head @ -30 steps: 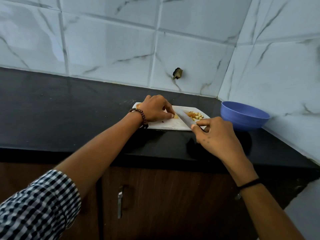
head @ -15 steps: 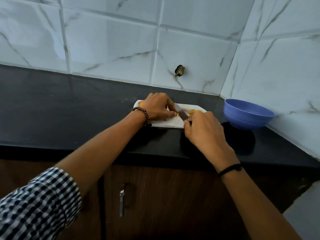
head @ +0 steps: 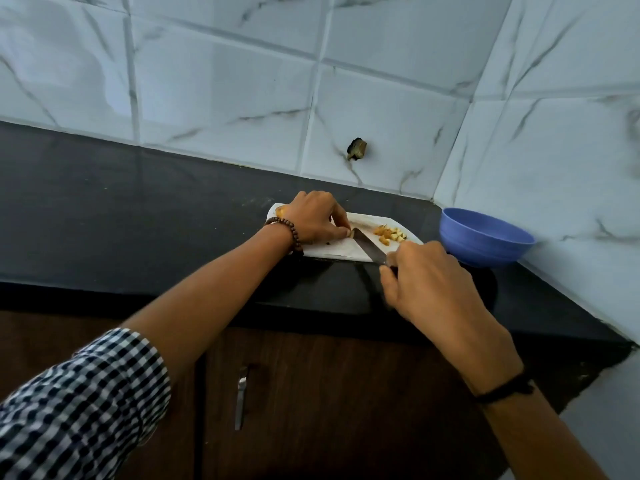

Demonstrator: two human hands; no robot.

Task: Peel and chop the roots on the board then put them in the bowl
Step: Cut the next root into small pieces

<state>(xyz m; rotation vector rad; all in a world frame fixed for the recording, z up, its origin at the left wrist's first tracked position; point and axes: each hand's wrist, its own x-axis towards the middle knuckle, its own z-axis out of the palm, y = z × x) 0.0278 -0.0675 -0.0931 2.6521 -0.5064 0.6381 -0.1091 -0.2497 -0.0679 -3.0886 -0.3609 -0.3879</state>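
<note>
one root [head: 280,212] under l hand [head: 311,216], knife [head: 367,245] in r hand [head: 426,282].

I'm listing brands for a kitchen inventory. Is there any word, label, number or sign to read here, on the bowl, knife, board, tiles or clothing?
No text can be read anywhere in this view.
blue bowl: plain, no label showing.
knife: no mark visible on the blade.
white board: no print.
wall tiles: grey veining only.
checked sleeve: pattern only.
</note>
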